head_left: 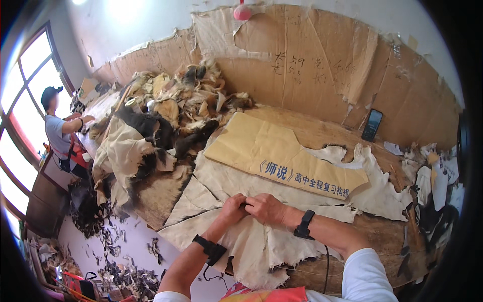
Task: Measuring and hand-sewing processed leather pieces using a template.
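Observation:
A pale animal hide [259, 246], skin side up with ragged edges, lies spread on the wooden worktable in front of me. My left hand [233, 209] and my right hand [268, 208] meet near its middle, knuckles up and fingers curled in. Both pinch the hide where it creases between them; the fingertips are partly hidden. Just beyond my hands, a tan paper pattern [271, 143] with printed lettering rests flat on the hide. Dark seam-like lines run across the hide to the left of my left hand.
Fur and hide scraps [176, 100] are heaped at the back left; more scraps [437, 176] lie at the right. A phone [372, 125] leans against the cardboard-covered wall [302, 65]. Another person [63, 126] works at the far left. Dark fur bits [128, 279] litter the floor.

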### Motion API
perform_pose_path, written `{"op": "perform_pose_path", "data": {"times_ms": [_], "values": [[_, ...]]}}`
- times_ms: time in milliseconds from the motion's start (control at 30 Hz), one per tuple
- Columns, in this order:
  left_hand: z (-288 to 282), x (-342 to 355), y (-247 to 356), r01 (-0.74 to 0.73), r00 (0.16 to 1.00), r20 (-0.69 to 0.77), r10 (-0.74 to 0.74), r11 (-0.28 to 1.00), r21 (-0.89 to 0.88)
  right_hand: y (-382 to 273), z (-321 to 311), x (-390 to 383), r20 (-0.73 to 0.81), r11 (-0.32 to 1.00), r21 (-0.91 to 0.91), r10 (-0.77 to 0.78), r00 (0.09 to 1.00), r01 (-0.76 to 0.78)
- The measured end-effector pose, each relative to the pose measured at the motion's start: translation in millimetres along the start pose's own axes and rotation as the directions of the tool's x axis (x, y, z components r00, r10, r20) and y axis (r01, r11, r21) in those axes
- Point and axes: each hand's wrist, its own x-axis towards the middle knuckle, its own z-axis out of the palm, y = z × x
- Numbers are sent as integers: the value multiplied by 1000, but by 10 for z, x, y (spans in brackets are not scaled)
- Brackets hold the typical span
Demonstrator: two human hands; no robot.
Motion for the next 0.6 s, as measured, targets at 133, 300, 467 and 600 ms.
{"op": "perform_pose_path", "data": {"times_ms": [133,300,467,600], "values": [[45,13,-19,15,1000,-13,-14,999,42,-12,-52,56,42,979,-177,-92,995,98],[32,-13,-66,-30,999,12,30,999,-34,-297,-159,215,-210,969,-77,-245,946,234],[-20,-65,91,51,999,9,-51,999,-10,-580,-546,79,262,284,862,460,848,-420],[-17,-32,127,48,998,51,-48,999,-3,-531,-1132,-558,258,24,904,765,590,-427]]}}
